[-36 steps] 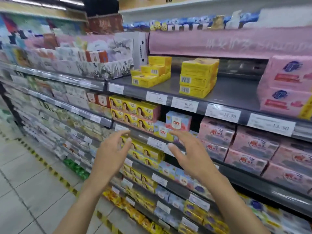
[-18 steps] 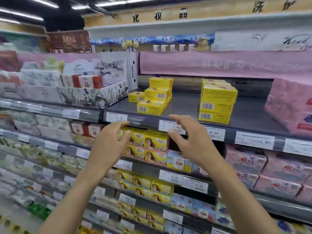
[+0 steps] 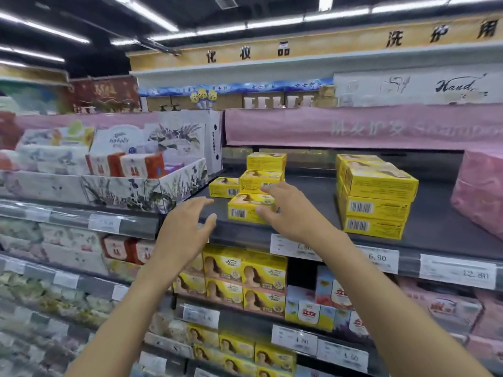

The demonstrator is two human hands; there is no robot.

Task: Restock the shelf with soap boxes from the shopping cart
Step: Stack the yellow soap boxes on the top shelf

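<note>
My left hand (image 3: 187,227) hovers open, fingers spread, just off the shelf (image 3: 435,229) edge, placed to steady the front soap box (image 3: 246,209) from its free side. My right hand (image 3: 291,210) grips that box's right end, thumb in front and fingers over the top, probably to square it against the low pile (image 3: 265,170) behind. The taller stack (image 3: 377,197) stands well apart to the right.

A floral display tray (image 3: 122,191) holds red-and-white packs (image 3: 136,165), with pink packages (image 3: 479,186) far right.
</note>
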